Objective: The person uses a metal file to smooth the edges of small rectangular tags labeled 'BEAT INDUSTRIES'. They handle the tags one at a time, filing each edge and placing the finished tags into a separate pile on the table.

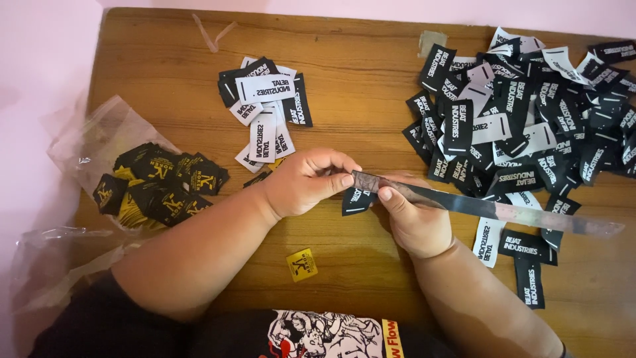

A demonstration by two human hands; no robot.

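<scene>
Wood-grain table (371, 73) lying against pink wall (40, 53); large heap of black and white woven labels (530, 113) spreading at right, smaller stack (268, 109) at centre, clear plastic bag (99, 142) of black-yellow tags at left. Long dull metal strip (490, 210) lying diagonally, left hand (308, 180) and right hand (414, 222) pinching its near end; small black label (358, 200) tucked beneath.
</scene>
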